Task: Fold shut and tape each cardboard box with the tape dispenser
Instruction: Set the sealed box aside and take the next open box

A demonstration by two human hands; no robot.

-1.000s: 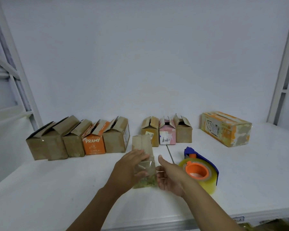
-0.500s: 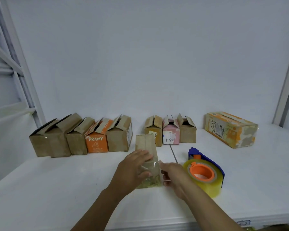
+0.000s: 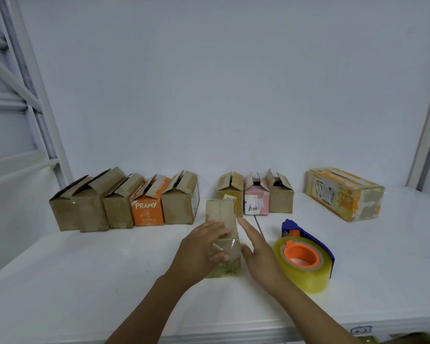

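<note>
The small brown cardboard box stands on the white table, its top flaps folded shut and glossy clear tape over its near face. The left hand lies over the box's left top edge, grip loose: fingers nearly straight on top, thumb pressing the taped face. The right hand lies flat along the box's right side, grip fully open and holding nothing. The blue tape dispenser lies just right of the box, and open-flapped boxes stand behind it
</note>
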